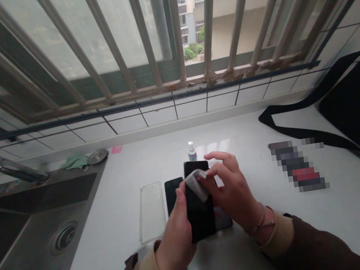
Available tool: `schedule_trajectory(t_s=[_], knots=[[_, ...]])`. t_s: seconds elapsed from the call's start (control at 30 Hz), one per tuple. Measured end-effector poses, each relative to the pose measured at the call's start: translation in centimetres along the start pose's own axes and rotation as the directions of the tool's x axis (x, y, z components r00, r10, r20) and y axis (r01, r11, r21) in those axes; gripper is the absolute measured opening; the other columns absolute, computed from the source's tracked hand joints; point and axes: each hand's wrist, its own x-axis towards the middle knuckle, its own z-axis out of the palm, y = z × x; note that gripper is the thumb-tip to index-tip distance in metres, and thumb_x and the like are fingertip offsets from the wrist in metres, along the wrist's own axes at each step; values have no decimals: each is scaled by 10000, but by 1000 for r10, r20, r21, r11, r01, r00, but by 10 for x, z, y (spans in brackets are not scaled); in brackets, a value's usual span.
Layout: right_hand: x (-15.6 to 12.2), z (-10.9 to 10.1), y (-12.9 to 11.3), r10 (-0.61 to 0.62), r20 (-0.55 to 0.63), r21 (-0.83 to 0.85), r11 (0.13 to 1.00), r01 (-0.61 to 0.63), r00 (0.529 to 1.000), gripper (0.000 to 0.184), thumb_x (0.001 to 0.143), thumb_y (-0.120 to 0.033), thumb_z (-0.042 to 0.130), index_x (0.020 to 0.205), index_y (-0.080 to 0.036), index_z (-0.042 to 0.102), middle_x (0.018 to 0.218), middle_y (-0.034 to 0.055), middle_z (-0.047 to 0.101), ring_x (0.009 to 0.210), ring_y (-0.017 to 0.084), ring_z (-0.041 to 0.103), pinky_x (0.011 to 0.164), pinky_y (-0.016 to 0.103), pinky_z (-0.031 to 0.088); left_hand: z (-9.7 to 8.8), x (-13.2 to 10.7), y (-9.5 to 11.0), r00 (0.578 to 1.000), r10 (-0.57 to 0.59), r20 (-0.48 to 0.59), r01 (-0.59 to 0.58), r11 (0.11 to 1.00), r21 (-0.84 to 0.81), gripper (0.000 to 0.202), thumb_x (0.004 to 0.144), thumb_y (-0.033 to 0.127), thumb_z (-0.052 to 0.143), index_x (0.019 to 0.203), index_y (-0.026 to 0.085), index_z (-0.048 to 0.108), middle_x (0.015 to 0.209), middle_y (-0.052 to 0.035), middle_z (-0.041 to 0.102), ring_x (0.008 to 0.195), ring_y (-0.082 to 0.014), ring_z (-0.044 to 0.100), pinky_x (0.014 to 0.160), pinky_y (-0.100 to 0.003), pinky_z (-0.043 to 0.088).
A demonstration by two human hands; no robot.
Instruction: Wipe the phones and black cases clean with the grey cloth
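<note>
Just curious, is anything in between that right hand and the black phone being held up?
Yes, a pale cloth: the right hand pinches it over the upper half of the black phone. Nothing else visible stands between them; the left hand grips the phone along its left side.

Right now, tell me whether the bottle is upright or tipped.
Upright: the bottle stands on the counter just beyond the held phone, its white cap on top.

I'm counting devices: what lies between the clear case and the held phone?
In the head view, another black phone, partly hidden by the left hand.
</note>
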Motion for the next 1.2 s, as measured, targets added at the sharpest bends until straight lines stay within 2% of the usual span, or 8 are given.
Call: schedule_trajectory(t_s=[0.2, 0.4, 0.53, 0.67, 0.83, 0.97, 1.07, 1.2], knots=[[-8, 9, -17, -312, 229, 142, 948, 286, 922, 121, 1005, -207, 722, 970, -262, 620, 1277, 77, 672, 1272, 284, 585, 1158, 529, 507, 7, 1, 5, 999, 47, 26, -42, 985, -165, 633, 1061, 711, 478, 1403, 225, 694, 1387, -110, 740, 1347, -262, 657, 1135, -356, 514], [-1, 4, -4, -42, 29, -94, 995, 44, 999, 145, 1023, -188, 701, 934, -245, 602, 1158, 90, 662, 1116, 273, 619, 981, 505, 545, -1, 2, -1, 990, -35, 136, 42, 998, -46, 627, 1059, 710, 479, 1412, 232, 679, 1245, -103, 784, 1155, -271, 735, 1044, -410, 569], [10, -4, 19, 136, -176, -205, 964, -172, 975, 202, 1016, -262, 724, 876, -234, 581, 1106, 93, 657, 1092, 290, 641, 985, 532, 531, 3, -1, 4, 974, -165, 156, 162, 986, 28, 690, 1069, 732, 390, 1420, 192, 636, 1094, -154, 804, 939, -275, 779, 903, -445, 617], [15, -14, 24, 141, -279, -67, 984, -166, 950, 139, 1032, -235, 691, 935, -242, 592, 1023, 62, 689, 1009, 245, 686, 920, 439, 562, 8, 0, 15, 981, -165, 107, 168, 986, -21, 706, 1079, 723, 355, 1378, 154, 649, 1112, -197, 803, 975, -294, 784, 964, -473, 600], [3, -10, 0, -116, 51, 283, 954, 97, 992, 83, 1036, -196, 665, 1025, -267, 622, 941, 20, 721, 897, 208, 682, 853, 396, 551, 3, 8, 19, 999, -52, -15, 48, 985, -163, 585, 1095, 659, 435, 1291, 182, 711, 1108, -117, 798, 1022, -264, 762, 1008, -440, 580], [-4, 2, -16, -341, 314, 391, 897, 206, 886, 60, 1057, -237, 610, 1004, -256, 629, 870, 21, 734, 843, 213, 637, 818, 394, 528, 2, 11, 18, 999, 46, -24, -51, 973, -226, 543, 1092, 639, 478, 1251, 187, 733, 1187, -91, 781, 1187, -264, 716, 1097, -406, 531], [-5, 7, -16, -320, 363, 271, 935, 230, 875, 78, 1053, -257, 644, 976, -249, 634, 858, 26, 736, 916, 237, 629, 862, 412, 505, 3, 9, 13, 997, 79, 12, -75, 977, -198, 582, 1079, 678, 469, 1300, 203, 722, 1223, -88, 773, 1251, -266, 688, 1129, -398, 510], [-3, 5, -9, -137, 243, 87, 989, 119, 960, 140, 1038, -289, 713, 937, -244, 626, 838, 21, 708, 859, 233, 604, 841, 418, 470, -5, 5, 2, 996, 59, 70, -52, 994, -95, 622, 1036, 721, 513, 1358, 230, 718, 1196, -76, 783, 1220, -278, 691, 1083, -387, 535]])
